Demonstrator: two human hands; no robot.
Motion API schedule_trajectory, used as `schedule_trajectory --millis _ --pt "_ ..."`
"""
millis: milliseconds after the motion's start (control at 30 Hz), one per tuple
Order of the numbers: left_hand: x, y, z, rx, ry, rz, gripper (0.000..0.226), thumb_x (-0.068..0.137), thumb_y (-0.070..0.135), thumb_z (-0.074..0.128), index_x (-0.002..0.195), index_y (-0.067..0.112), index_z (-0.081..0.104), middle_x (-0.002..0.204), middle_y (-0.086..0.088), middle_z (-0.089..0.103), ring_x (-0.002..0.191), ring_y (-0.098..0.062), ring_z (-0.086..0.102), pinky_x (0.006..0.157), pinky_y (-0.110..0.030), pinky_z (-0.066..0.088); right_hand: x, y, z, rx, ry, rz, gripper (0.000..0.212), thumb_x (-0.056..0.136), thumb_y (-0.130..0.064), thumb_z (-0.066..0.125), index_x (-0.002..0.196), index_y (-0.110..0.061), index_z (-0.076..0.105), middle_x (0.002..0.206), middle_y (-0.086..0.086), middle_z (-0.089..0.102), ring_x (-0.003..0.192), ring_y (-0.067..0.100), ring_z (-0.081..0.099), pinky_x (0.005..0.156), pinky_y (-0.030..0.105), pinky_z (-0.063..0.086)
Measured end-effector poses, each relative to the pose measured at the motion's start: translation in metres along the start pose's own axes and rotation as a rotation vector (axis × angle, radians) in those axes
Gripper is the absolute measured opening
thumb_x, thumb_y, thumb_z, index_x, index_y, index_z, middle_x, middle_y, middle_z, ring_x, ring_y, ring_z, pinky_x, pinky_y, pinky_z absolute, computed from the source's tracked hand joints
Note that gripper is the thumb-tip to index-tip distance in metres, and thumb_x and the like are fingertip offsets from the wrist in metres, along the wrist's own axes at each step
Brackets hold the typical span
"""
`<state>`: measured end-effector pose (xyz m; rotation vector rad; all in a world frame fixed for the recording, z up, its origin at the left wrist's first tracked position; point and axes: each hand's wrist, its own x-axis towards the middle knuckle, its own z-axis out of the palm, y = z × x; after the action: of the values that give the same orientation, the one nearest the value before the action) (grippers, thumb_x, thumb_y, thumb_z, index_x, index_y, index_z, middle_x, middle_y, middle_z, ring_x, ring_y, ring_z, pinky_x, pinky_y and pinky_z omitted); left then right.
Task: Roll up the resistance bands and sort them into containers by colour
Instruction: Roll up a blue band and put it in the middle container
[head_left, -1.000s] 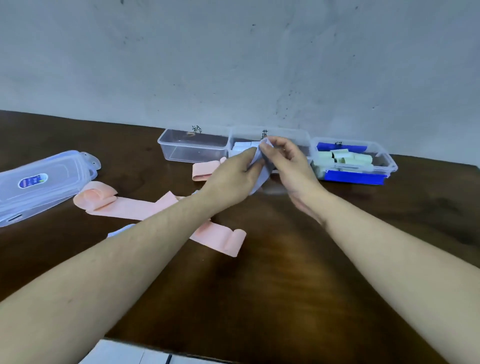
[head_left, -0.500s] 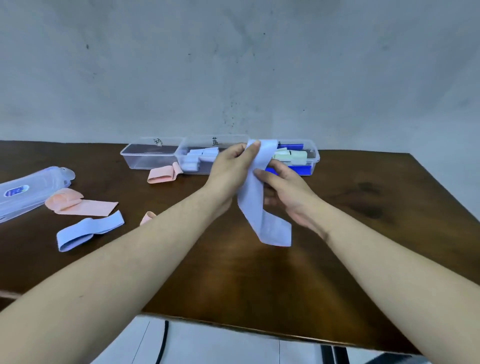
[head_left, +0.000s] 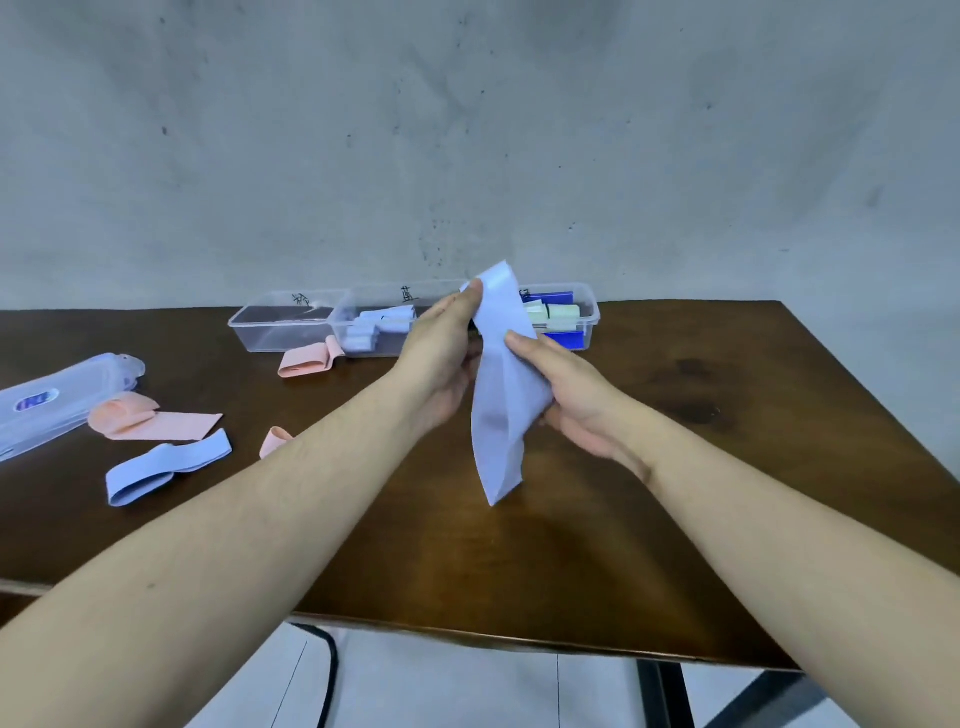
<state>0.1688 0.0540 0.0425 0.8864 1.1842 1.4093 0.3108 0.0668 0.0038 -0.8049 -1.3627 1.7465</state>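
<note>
Above table: smooth flat lavender band hangs near-vertical, gripped by L hand & R hand.

I see a dark wooden table; three clear containers far, pink bands, a blue band, lids left.

Soft even light, wide-angle edge distortion

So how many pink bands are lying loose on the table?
3. One pink band lies by the clear boxes, a long one near the lid, and a third peeks from behind the left arm; more may be hidden.
</note>
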Motion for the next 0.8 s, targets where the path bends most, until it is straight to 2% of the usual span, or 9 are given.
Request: schedule_trajectory --millis 67,133,233,333,400,467,600,700,800 --pt "0.003 0.007 -0.002 -0.012 0.013 -0.001 0.036 0.101 0.039 0.052 0.123 0.012 0.062 0.099 -0.006 0.075 0.081 -0.022 0.073 0.084 -0.037 0.053 -0.002 -0.001 0.007 -0.029 -0.029 0.006 0.033 0.102 -0.043 0.053 0.121 -0.019 0.065 0.107 0.005 0.075 0.101 0.022 0.072 0.092 0.041 0.055" --pt "0.008 0.015 -0.007 -0.07 0.029 0.007 0.034 0.103 0.036 0.05 0.125 0.012 0.06 0.096 -0.003 0.073 0.072 -0.015 0.072 0.07 -0.029 0.056 -0.003 -0.003 0.016 -0.11 -0.028 0.031 0.038 0.102 -0.047 0.049 0.114 -0.016 0.065 0.098 0.012 0.076 0.092 0.026 0.073 0.086 0.043 0.056" --pt "0.02 0.024 -0.019 -0.09 0.067 0.042 0.022 0.105 0.029 0.046 0.115 0.013 0.059 0.082 0.001 0.07 0.064 -0.011 0.069 0.056 -0.024 0.052 0.001 -0.001 0.024 -0.19 0.007 0.061 0.029 0.104 -0.042 0.05 0.111 -0.019 0.067 0.095 0.003 0.076 0.088 0.02 0.072 0.082 0.04 0.055" --pt "0.037 0.019 -0.031 -0.104 0.094 0.022 0.016 0.105 0.021 0.044 0.113 0.015 0.056 0.095 -0.003 0.07 0.078 -0.017 0.068 0.061 -0.026 0.054 0.003 0.005 0.025 -0.246 0.074 0.087 0.019 0.102 -0.034 0.057 0.114 -0.024 0.068 0.098 -0.008 0.076 0.088 0.009 0.072 0.083 0.03 0.057" --pt "0.046 0.009 -0.037 -0.121 0.103 -0.021 0.014 0.105 0.019 0.044 0.113 0.016 0.055 0.102 -0.005 0.07 0.082 -0.017 0.069 0.06 -0.027 0.056 0.003 0.012 0.026 -0.283 0.069 0.166 0.022 0.1 -0.037 0.059 0.117 -0.025 0.066 0.101 -0.008 0.076 0.092 0.01 0.073 0.088 0.036 0.056" --pt "0.056 -0.004 -0.041 -0.117 0.123 -0.063 0.01 0.105 0.019 0.045 0.105 0.017 0.054 0.097 -0.003 0.068 0.077 -0.016 0.068 0.056 -0.025 0.055 0.001 0.02 0.024 -0.31 0.058 0.281 0.024 0.1 -0.04 0.06 0.12 -0.027 0.064 0.105 -0.008 0.076 0.098 0.012 0.073 0.091 0.04 0.058" --pt "0.073 -0.025 -0.043 -0.205 0.133 -0.139 0.021 0.103 0.019 0.049 0.122 0.013 0.055 0.11 -0.013 0.07 0.083 -0.026 0.069 0.072 -0.036 0.059 -0.005 0.034 0.019 -0.447 0.003 0.474 0.029 0.099 -0.038 0.061 0.126 -0.03 0.059 0.116 -0.005 0.071 0.104 0.014 0.071 0.087 0.044 0.061" --pt "0.084 -0.039 -0.043 -0.203 0.13 -0.191 0.009 0.102 0.016 0.05 0.108 0.014 0.058 0.099 -0.01 0.068 0.075 -0.022 0.067 0.069 -0.034 0.056 -0.009 0.043 0.015 -0.418 0.015 0.552 0.024 0.102 -0.035 0.057 0.124 -0.028 0.06 0.114 -0.004 0.073 0.098 0.016 0.074 0.087 0.043 0.061" --pt "0.091 -0.057 -0.038 -0.171 0.092 -0.261 0.01 0.1 0.009 0.052 0.094 0.011 0.06 0.09 -0.011 0.066 0.073 -0.023 0.065 0.074 -0.036 0.055 -0.01 0.051 0.011 -0.485 0.06 0.591 0.032 0.104 -0.038 0.052 0.131 -0.022 0.059 0.116 -0.001 0.072 0.094 0.02 0.075 0.081 0.041 0.062"
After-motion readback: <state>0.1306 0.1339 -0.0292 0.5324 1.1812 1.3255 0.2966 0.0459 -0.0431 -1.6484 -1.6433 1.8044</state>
